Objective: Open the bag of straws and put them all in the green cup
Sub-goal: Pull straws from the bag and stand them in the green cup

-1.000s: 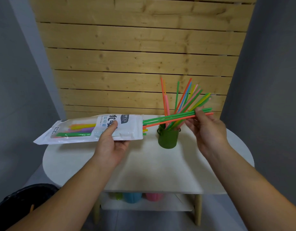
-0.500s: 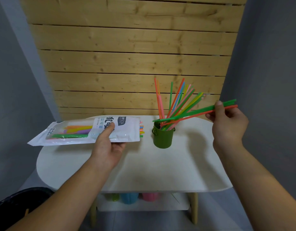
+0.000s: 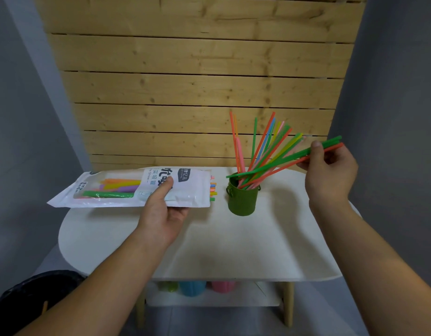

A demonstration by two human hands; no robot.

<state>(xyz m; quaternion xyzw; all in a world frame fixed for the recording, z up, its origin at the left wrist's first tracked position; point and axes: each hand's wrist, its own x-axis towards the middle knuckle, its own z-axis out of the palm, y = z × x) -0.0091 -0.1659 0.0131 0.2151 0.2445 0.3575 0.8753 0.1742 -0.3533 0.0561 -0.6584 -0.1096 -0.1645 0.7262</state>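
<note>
My left hand grips the white straw bag from below, thumb on top, holding it level above the table's left side. Coloured straw ends poke out of its open right end. The green cup stands on the white table with several coloured straws fanning up and right. My right hand pinches a few green and orange straws near their upper ends; their lower ends slant down to the cup's rim.
A wooden slat wall stands right behind the table. Blue, pink and green cups sit on the lower shelf. A black bin is on the floor at the lower left. Grey walls close in on both sides.
My right hand drew a few straws fully out of the bag, carried them right, then tilted them so their lower ends reach the cup. The bag stayed in my left hand.
</note>
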